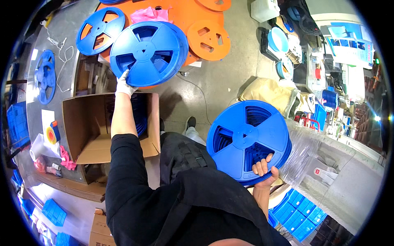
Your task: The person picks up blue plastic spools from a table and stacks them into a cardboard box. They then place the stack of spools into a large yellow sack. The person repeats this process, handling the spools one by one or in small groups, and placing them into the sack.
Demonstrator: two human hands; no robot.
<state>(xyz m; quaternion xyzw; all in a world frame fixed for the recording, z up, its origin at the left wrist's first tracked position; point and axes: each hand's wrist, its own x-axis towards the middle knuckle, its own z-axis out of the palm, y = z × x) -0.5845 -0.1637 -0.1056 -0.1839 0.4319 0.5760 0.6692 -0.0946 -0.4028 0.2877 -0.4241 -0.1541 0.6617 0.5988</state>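
My left hand [124,84], in a white glove, grips the lower edge of a stack of blue plastic reels [148,52] held up over an open cardboard box [88,141]. More blue reels [141,112] lie inside that box. My bare right hand [264,169] holds another stack of blue reels [248,139] by its lower rim, out to my right above a clear plastic bag [301,153].
Orange reels [208,39] and a single blue reel [99,29] lie on the floor ahead. A pink cloth [150,14] rests on the orange ones. Blue trays [297,211] sit at lower right, flattened cardboard [78,186] and a tape roll [51,134] at left.
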